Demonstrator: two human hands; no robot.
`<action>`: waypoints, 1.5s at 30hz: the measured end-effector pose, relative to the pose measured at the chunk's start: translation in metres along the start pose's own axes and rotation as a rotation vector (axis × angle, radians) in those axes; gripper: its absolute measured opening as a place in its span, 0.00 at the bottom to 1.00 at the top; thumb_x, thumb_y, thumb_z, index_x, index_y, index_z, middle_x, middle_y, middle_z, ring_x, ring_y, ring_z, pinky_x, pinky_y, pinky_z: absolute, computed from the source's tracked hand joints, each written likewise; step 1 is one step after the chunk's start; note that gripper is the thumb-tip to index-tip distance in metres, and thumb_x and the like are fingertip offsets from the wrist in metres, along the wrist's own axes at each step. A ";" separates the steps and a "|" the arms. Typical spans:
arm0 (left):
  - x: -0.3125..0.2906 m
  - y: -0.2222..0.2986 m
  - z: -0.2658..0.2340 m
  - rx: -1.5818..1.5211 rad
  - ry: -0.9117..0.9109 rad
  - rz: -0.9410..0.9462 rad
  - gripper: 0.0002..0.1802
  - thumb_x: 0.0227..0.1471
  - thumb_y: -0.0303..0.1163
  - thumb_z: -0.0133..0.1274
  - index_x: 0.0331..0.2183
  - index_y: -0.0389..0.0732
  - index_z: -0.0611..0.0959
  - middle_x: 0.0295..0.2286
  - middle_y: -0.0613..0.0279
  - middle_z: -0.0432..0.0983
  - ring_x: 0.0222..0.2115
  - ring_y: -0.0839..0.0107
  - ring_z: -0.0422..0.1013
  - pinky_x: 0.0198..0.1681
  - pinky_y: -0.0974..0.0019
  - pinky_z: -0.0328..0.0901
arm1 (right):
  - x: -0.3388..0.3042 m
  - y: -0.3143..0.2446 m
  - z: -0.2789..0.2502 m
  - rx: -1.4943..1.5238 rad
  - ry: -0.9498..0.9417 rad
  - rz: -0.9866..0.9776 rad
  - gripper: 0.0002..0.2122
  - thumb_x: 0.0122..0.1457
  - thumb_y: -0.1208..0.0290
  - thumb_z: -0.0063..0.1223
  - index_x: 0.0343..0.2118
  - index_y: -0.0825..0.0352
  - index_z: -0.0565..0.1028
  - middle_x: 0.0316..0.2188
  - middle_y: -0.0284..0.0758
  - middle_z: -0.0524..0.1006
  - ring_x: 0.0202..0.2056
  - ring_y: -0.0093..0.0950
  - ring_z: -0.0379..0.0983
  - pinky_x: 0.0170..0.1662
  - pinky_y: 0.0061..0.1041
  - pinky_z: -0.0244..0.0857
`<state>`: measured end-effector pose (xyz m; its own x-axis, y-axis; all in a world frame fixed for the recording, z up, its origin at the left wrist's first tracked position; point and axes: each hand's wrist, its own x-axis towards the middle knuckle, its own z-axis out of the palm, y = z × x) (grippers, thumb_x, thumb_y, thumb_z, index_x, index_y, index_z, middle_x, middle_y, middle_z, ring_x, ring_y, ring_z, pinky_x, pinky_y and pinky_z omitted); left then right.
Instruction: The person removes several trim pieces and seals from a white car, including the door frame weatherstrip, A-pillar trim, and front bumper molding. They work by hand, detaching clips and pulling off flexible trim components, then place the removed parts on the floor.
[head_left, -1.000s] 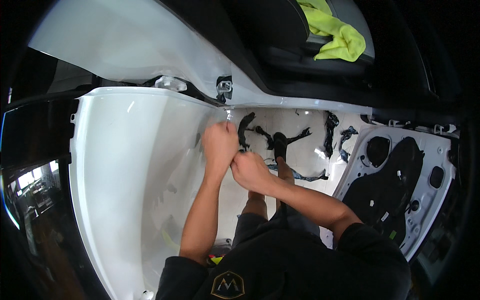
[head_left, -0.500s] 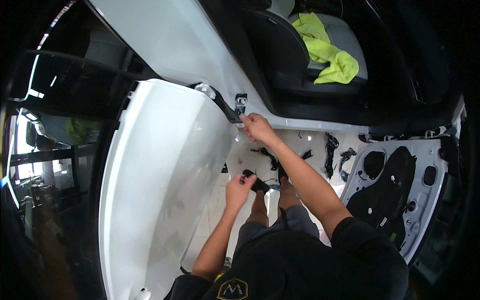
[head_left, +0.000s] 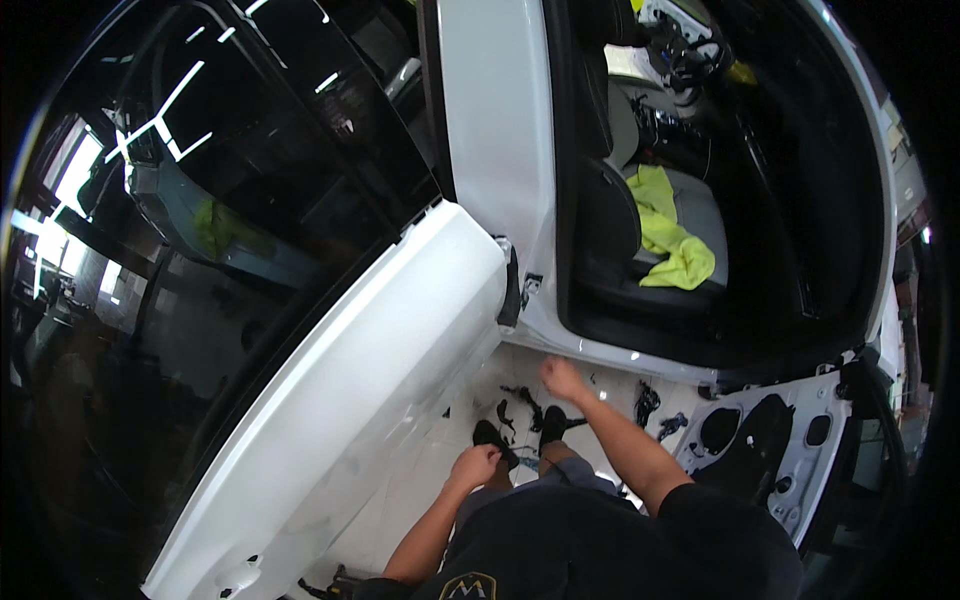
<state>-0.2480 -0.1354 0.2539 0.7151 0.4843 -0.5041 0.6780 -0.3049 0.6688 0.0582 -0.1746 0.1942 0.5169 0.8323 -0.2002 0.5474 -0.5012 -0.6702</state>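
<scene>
My right hand (head_left: 563, 380) is closed in front of the white sill, below the door opening; whether its curled fingers hold anything is hidden. Lower and to the left, my left hand (head_left: 474, 467) has its fingers pinched together above my dark shoe (head_left: 490, 436). Anything in that pinch is too small to make out. A white car door (head_left: 350, 385) stands swung open left of both hands. On the body pillar beside its hinge edge sits a small dark metal fitting (head_left: 531, 287), above my right hand and apart from it.
A yellow-green cloth (head_left: 683, 258) lies on the grey and black car seat (head_left: 622, 150). At the right, another open door (head_left: 795, 490) shows its bare inner panel. Black scraps (head_left: 648, 402) are scattered on the pale tiled floor (head_left: 440, 470).
My right hand has drawn away from the fitting on the pillar and come lower. My left hand stays pinched. The view has shifted, showing more of the car's interior.
</scene>
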 end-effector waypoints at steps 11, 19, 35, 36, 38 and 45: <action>-0.060 -0.080 -0.024 0.036 0.125 -0.405 0.20 0.54 0.46 0.52 0.40 0.41 0.85 0.38 0.46 0.80 0.41 0.48 0.75 0.48 0.52 0.69 | -0.233 0.213 -0.016 0.265 -0.443 0.836 0.14 0.58 0.64 0.53 0.35 0.73 0.77 0.27 0.44 0.79 0.27 0.40 0.77 0.24 0.42 0.74; -0.009 -0.053 -0.006 0.130 0.013 -0.310 0.23 0.53 0.50 0.52 0.39 0.40 0.86 0.38 0.46 0.80 0.42 0.48 0.75 0.49 0.53 0.68 | -0.210 0.233 -0.112 0.677 0.031 0.913 0.11 0.61 0.67 0.47 0.37 0.71 0.72 0.23 0.45 0.77 0.19 0.39 0.76 0.20 0.41 0.73; -0.025 -0.059 0.061 0.063 -0.322 -0.449 0.25 0.54 0.50 0.54 0.37 0.35 0.84 0.28 0.53 0.82 0.27 0.64 0.78 0.37 0.60 0.71 | -0.310 0.259 -0.099 0.749 0.010 1.098 0.13 0.56 0.66 0.47 0.37 0.71 0.74 0.32 0.46 0.80 0.27 0.42 0.80 0.29 0.39 0.76; -0.024 -0.062 0.058 0.058 -0.369 -0.464 0.26 0.54 0.51 0.53 0.36 0.34 0.84 0.28 0.53 0.82 0.27 0.65 0.78 0.37 0.60 0.71 | -0.319 0.259 -0.096 0.782 0.036 1.117 0.13 0.56 0.66 0.47 0.38 0.71 0.74 0.32 0.47 0.80 0.27 0.42 0.80 0.29 0.40 0.76; -0.017 -0.068 0.044 0.080 -0.392 -0.455 0.26 0.54 0.51 0.53 0.35 0.34 0.84 0.28 0.54 0.82 0.26 0.66 0.78 0.36 0.61 0.71 | -0.340 0.258 -0.085 0.846 0.087 1.153 0.13 0.56 0.67 0.48 0.39 0.71 0.74 0.32 0.47 0.80 0.27 0.43 0.80 0.30 0.41 0.76; 0.024 -0.075 -0.031 0.122 -0.186 -0.193 0.22 0.58 0.47 0.52 0.39 0.35 0.83 0.31 0.56 0.83 0.28 0.68 0.78 0.32 0.64 0.71 | -0.401 0.231 -0.020 0.842 0.265 1.181 0.11 0.57 0.69 0.49 0.40 0.70 0.72 0.29 0.45 0.80 0.26 0.40 0.79 0.28 0.41 0.75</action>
<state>-0.2870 -0.0757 0.2082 0.5824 0.3875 -0.7146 0.8118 -0.3234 0.4863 -0.0092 -0.6287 0.1334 0.5351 -0.0653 -0.8422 -0.7551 -0.4839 -0.4423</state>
